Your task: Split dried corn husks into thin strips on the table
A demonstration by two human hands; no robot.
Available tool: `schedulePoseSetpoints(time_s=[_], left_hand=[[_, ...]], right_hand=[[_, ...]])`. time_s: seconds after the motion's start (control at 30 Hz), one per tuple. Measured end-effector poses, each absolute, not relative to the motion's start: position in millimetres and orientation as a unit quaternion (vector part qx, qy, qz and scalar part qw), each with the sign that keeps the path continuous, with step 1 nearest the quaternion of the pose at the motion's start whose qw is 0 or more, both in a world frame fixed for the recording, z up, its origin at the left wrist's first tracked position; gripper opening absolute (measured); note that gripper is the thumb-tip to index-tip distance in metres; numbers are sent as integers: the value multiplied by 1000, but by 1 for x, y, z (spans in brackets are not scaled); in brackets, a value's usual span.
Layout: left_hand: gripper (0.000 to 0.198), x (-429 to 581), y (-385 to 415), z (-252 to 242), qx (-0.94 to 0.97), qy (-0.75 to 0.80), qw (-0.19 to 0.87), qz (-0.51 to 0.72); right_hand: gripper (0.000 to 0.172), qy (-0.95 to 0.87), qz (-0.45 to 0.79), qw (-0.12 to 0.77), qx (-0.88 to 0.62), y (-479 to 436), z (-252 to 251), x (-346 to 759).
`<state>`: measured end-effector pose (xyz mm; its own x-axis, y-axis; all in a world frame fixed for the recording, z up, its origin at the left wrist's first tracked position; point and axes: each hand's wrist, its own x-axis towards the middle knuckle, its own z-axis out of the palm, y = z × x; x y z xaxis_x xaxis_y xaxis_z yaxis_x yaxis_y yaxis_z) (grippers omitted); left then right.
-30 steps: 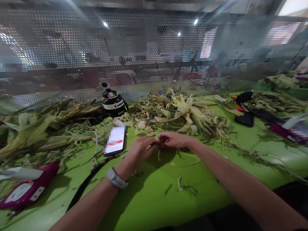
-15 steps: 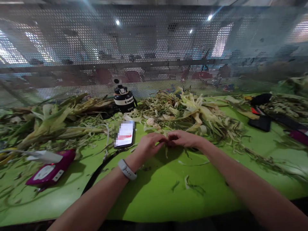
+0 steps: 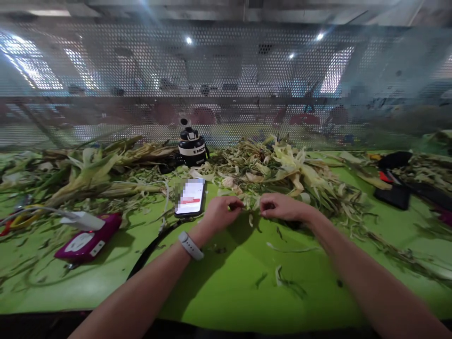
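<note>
My left hand [image 3: 223, 210], with a pale watch [image 3: 191, 246] on its wrist, is closed in a pinch over the green table. Facing it a short way to the right, my right hand [image 3: 282, 207] is also closed, fingertips pressed together. What either pinch holds is too small to make out. In the gap between them lie green husk shreds [image 3: 251, 202], and a small curled husk piece [image 3: 251, 220] is just below. Behind the hands spreads a heap of dry corn husks [image 3: 261, 165], with a pale lumpy piece [image 3: 229, 181] at its near edge.
A lit phone [image 3: 191, 197] lies left of my left hand, with a black strap [image 3: 150, 252]. Behind it stands a black bottle [image 3: 192, 148]. A purple power block [image 3: 90, 239] with a white plug is at left. More husks [image 3: 88, 174] lie left; a perforated screen [image 3: 226, 84] stands behind.
My hands, touching at the fingertips before, have moved apart, leaving a gap with husk shreds visible in it. The whole view has shifted, so things appear further right.
</note>
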<state>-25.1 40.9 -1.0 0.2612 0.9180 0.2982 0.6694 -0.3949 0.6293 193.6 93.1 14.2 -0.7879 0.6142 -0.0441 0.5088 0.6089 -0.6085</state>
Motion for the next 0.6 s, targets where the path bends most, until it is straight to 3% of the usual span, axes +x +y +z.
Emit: schedulePoseSetpoints(time_s=[0.13, 0.4, 0.6], left_hand=[[13, -25, 43, -4, 712, 520, 289, 373], [6, -9, 41, -12, 371, 385, 659, 530], [6, -5, 39, -7, 311, 371, 695, 532]], right_hand=[[12, -880, 317, 103, -337, 98, 18, 200], [23, -777, 476, 194, -363, 91, 15, 188], [34, -624, 640, 269, -357, 77, 10, 171]])
